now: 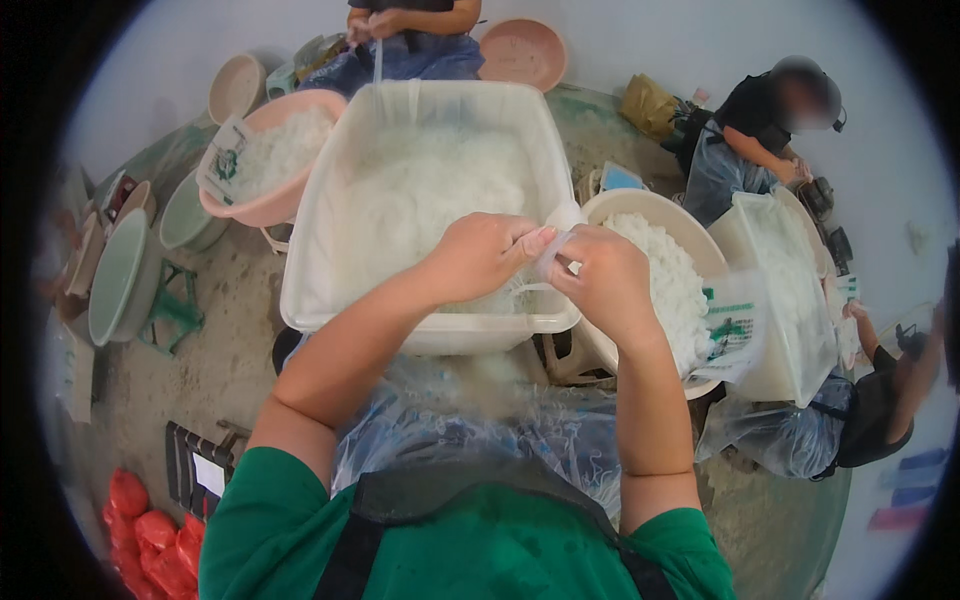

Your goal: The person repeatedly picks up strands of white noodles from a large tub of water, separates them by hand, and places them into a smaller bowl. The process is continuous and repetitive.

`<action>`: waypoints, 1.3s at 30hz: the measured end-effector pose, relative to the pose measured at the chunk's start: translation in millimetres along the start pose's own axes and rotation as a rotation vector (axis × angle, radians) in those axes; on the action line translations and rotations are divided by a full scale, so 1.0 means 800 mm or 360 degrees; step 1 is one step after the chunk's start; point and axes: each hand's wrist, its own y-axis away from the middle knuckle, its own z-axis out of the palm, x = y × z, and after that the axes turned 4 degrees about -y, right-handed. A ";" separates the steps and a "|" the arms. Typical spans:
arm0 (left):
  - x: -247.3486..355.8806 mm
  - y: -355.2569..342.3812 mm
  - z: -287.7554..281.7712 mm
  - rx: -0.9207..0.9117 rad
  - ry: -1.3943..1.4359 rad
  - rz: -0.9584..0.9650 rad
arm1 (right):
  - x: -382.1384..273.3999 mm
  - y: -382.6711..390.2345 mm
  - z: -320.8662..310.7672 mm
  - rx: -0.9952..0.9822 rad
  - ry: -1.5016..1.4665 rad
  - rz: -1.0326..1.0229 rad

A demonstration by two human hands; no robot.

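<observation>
My left hand and my right hand meet over the right side of a large white tub. The fingers of both are closed on a thin translucent white strip, with a small white bundle at its upper end. The tub holds pale, wispy wet material. Right beside it, partly behind my right arm, a cream basin holds fluffy white clumps and a printed plastic bag.
A pink basin, green basins and a green stool stand left. Red bags lie lower left. Three co-workers sit ahead and at the right, beside another white tub.
</observation>
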 end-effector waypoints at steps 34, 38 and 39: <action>-0.054 0.028 0.120 0.0675 0.1687 -0.0789 | 0.009 0.020 0.004 0.0266 -0.3413 0.0339; -0.069 0.016 0.091 0.0558 0.1968 -0.1006 | -0.021 0.015 -0.011 0.0497 -0.3014 0.0447; -0.047 0.017 0.088 0.0574 0.1881 -0.0831 | -0.030 0.013 -0.010 0.0659 -0.2757 0.0574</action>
